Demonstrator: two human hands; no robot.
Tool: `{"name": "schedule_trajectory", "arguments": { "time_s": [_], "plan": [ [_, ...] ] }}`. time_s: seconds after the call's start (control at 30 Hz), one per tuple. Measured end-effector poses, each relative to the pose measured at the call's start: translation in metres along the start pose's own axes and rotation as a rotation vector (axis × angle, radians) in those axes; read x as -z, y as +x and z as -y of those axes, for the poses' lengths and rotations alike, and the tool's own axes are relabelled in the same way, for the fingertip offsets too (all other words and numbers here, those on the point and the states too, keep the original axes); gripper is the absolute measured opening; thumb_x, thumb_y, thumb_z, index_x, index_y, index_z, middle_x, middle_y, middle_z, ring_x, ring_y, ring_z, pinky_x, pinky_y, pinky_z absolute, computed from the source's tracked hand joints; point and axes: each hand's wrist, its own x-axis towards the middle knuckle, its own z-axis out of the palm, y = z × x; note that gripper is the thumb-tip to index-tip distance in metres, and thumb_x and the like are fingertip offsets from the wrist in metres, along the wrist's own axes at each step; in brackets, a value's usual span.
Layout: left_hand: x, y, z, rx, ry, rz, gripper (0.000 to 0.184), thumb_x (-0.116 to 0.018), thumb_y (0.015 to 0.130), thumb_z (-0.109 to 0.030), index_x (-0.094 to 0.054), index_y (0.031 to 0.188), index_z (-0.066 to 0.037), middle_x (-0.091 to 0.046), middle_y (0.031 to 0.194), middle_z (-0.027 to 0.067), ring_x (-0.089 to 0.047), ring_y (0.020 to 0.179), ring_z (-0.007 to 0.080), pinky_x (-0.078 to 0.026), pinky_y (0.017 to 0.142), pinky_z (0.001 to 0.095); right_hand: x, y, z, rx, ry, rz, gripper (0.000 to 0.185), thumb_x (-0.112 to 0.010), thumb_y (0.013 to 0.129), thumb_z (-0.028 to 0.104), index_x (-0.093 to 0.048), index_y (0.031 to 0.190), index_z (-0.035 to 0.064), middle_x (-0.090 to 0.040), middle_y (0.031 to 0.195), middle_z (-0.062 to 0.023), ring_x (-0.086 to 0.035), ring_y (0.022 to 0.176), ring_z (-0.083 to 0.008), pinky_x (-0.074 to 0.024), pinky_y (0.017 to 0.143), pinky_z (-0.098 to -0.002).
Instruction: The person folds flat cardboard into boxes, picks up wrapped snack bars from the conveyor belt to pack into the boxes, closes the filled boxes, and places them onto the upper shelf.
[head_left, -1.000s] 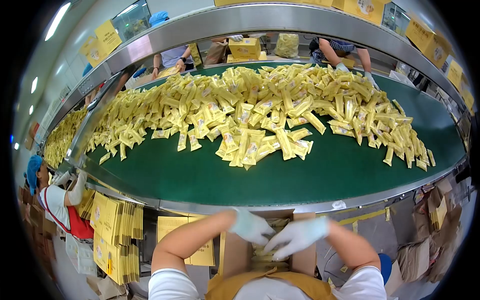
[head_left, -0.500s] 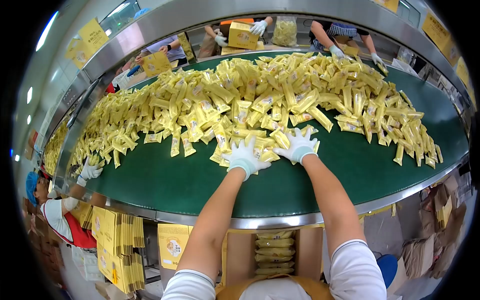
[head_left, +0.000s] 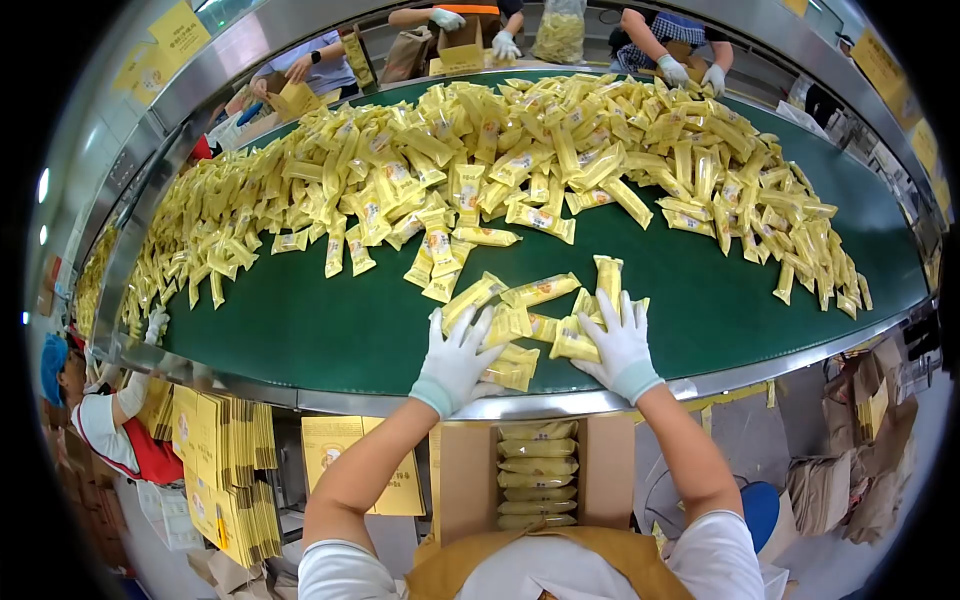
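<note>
Both my hands wear white gloves and lie with fingers spread near the front edge of a green conveyor belt [head_left: 300,340]. Between them is a small loose group of yellow wrapped packets [head_left: 541,290]. My left hand [head_left: 452,358] touches the group's left side. At its right side, my right hand [head_left: 622,348] has its fingers on a few packets, one of which points away from me. Farther back, a large pile of the same packets [head_left: 470,190] spreads across the belt. Below the belt edge, an open cardboard box [head_left: 466,480] holds a row of several packets.
Stacked flat yellow cartons [head_left: 225,450] stand at lower left beside a co-worker in a red apron [head_left: 150,450]. Across the belt, other people with cartons work. The belt's metal rim [head_left: 540,404] runs in front of me. Brown bags [head_left: 825,490] lie at right.
My hands have moved toward me and farther apart, bringing a small group of packets away from the pile to the belt's near edge. Across the belt, a co-worker's box has shifted.
</note>
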Motion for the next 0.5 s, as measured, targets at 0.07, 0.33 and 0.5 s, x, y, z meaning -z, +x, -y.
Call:
{"name": "schedule_trajectory", "arguments": {
  "time_s": [0.07,0.33,0.5],
  "plan": [
    [-0.008,-0.008,0.000,-0.027,-0.021,-0.150,0.058,-0.070,0.080,-0.053,-0.065,0.130,-0.024,-0.030,0.158,0.0185,-0.029,0.144,0.0369,-0.016,0.113,0.0697,0.008,-0.013,0.002,0.051,-0.007,-0.012,0.072,-0.079,0.077,0.042,-0.053,0.141,0.0217,-0.027,0.160,-0.0149,-0.025,0.142,-0.0506,-0.0218,0.116,-0.0617],
    [-0.005,-0.030,0.012,-0.133,-0.426,-0.287,0.048,-0.078,0.074,-0.034,-0.069,0.119,-0.019,-0.050,0.142,0.0208,-0.051,0.128,0.0363,-0.042,0.106,0.0456,0.023,-0.050,-0.016,0.197,0.120,0.129,0.071,-0.079,0.077,0.029,-0.050,0.142,0.0186,-0.049,0.149,-0.0073,-0.041,0.139,-0.0353,-0.0322,0.114,-0.0484],
    [-0.026,-0.041,0.009,-0.100,-0.214,-0.205,0.042,-0.076,0.078,-0.039,-0.070,0.116,-0.023,-0.052,0.141,0.0167,-0.053,0.126,0.0318,-0.034,0.112,0.0500,0.008,-0.066,-0.018,0.184,0.167,0.035,0.066,-0.078,0.078,0.027,-0.052,0.138,0.0145,-0.052,0.145,-0.0083,-0.048,0.134,-0.0323,-0.0365,0.109,-0.0470]
  ]
}}
